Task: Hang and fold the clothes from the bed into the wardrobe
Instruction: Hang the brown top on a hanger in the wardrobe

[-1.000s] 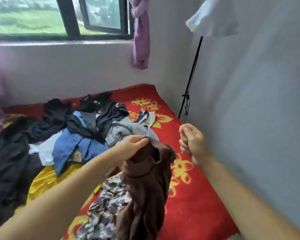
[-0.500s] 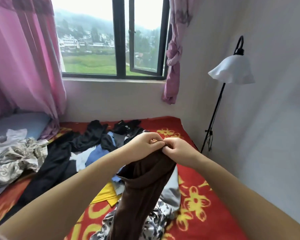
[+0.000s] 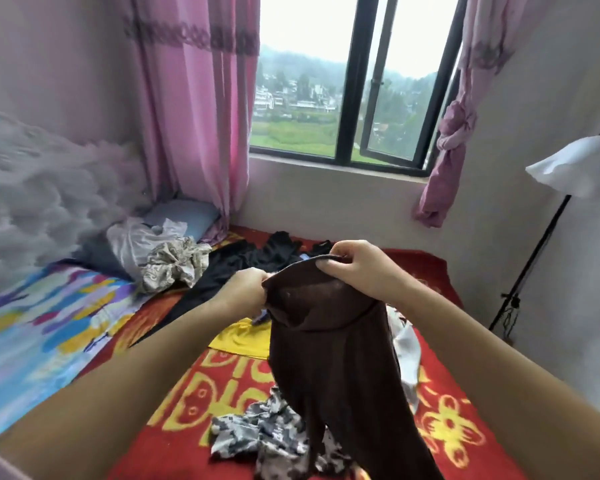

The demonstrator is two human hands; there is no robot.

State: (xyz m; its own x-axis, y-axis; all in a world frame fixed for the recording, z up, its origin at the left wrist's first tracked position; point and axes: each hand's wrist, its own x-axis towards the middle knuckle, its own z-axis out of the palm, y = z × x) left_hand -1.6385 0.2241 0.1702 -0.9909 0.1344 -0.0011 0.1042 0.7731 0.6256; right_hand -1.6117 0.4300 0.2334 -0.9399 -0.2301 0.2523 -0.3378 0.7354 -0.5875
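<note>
A dark brown garment (image 3: 329, 355) hangs above the bed (image 3: 444, 424), held up by its top edge. My left hand (image 3: 246, 292) grips the left end of that edge. My right hand (image 3: 355, 268) pinches the edge further right and a little higher. The cloth droops down over a grey camouflage garment (image 3: 257, 431). More clothes lie on the red and yellow bedspread: black pieces (image 3: 243, 261), a yellow one (image 3: 245, 336), a white one (image 3: 407, 351) and a crumpled beige patterned one (image 3: 174, 265). No wardrobe is in view.
A window (image 3: 354, 84) with pink curtains (image 3: 194, 109) is behind the bed. A floor lamp with a white shade (image 3: 575, 171) stands at the right wall. A blue pillow (image 3: 184, 216) and a colourful sheet (image 3: 39, 327) lie on the left.
The view has swung left and up. My hands, pinched together half a second ago, have spread apart along the brown garment's top edge, opening it out. One second ago only the left hand held it.
</note>
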